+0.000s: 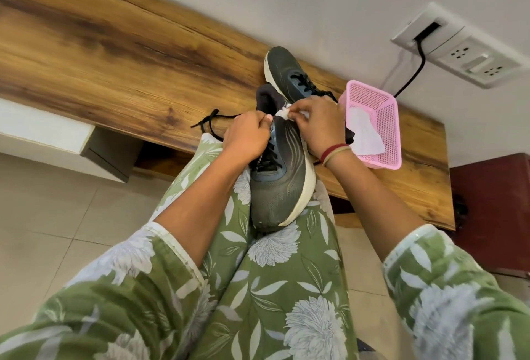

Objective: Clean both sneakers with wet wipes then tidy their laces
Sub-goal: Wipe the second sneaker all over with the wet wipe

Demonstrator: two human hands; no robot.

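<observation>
A dark grey sneaker [282, 184] with a white sole lies on my lap, toe towards me. My left hand [248, 137] grips its upper near the laces. My right hand [318, 121] pinches a small white wet wipe [282, 113] against the sneaker's collar. One loose black lace [210, 123] trails left onto the wooden shelf. The second dark sneaker [286, 73] stands on the shelf behind my hands, partly hidden by them.
A pink mesh basket [384, 119] holding a used white wipe [365, 134] sits on the wooden shelf [114, 58] to the right. A wall socket plate [459, 44] with a black cable is above it. A dark red cabinet [493, 202] stands at right.
</observation>
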